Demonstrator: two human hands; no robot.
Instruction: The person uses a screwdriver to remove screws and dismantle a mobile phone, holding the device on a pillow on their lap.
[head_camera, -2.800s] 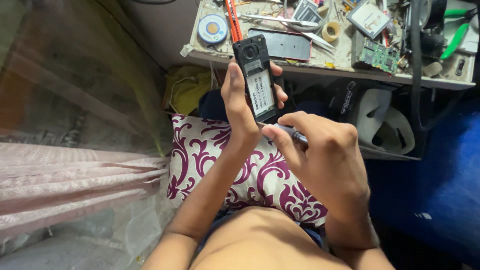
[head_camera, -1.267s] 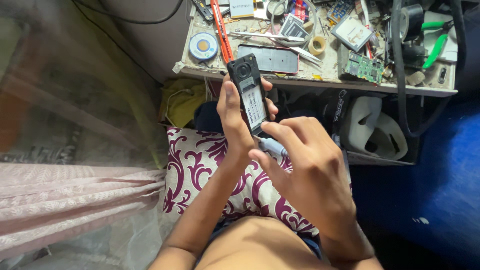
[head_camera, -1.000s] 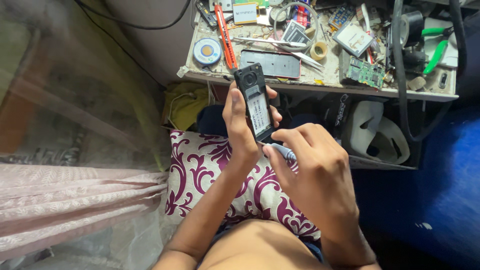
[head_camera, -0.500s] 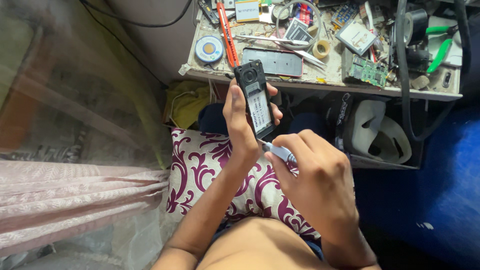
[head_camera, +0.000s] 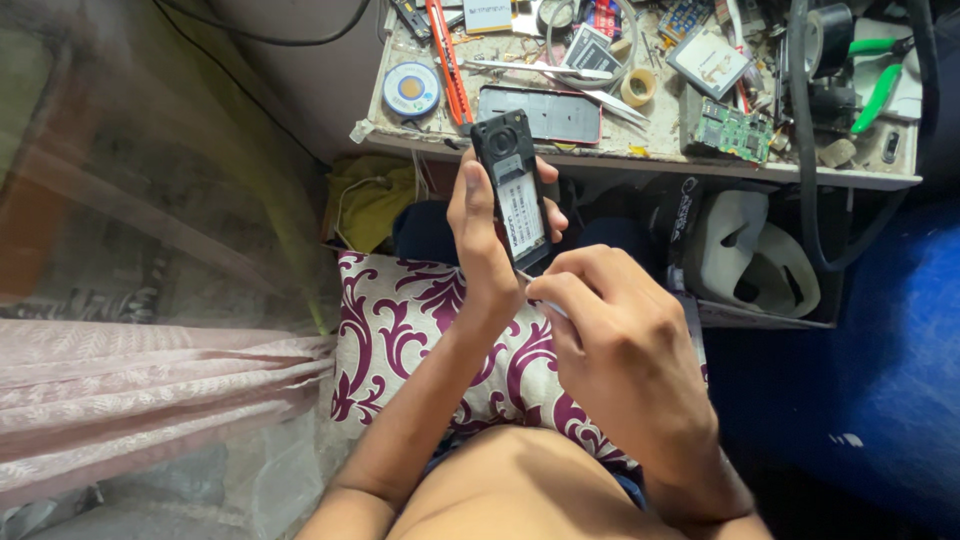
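Two hands work on an opened phone held up in front of a cluttered counter.

At far left hangs a pinkish curtain; a maroon-patterned pillow lies across the lap. The left hand is wrapped around a black phone, back cover off and its inside facing the camera, held upright just near of the counter edge. The right hand, just right of and nearer than the phone, is pinched narrow on a thin tool whose tip meets the phone's lower end; most of the tool is hidden by the fingers. On the counter lie, from the left, a solder reel, an orange knife, a red-rimmed phone frame, a green circuit board and green-handled pliers.
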